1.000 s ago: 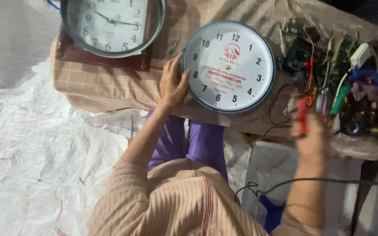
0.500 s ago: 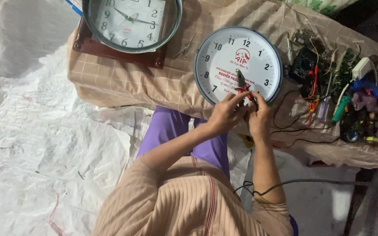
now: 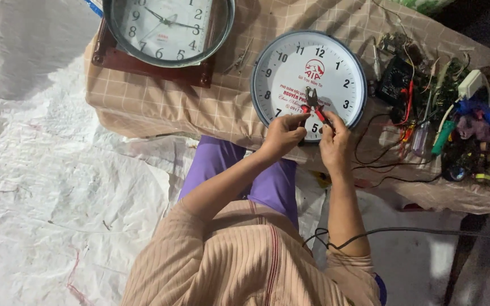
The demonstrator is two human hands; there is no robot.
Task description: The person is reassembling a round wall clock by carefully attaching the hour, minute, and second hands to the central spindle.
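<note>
Gripping red-handled pliers (image 3: 315,106) over the white wall clock (image 3: 308,85), your right hand (image 3: 334,143) and left hand (image 3: 283,135) pinch them; a slip could scratch the dial.

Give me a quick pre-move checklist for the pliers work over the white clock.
1. Right hand grips the red-handled pliers: ok.
2. Left hand steadies near the pliers: ok.
3. Pliers tip over the face of the white clock: ok.
4. What the tip grips: cannot tell.
5. Clock lies flat on the checked cloth: ok.
6. Loose wires and tools crowd the right side: not ok.
</note>
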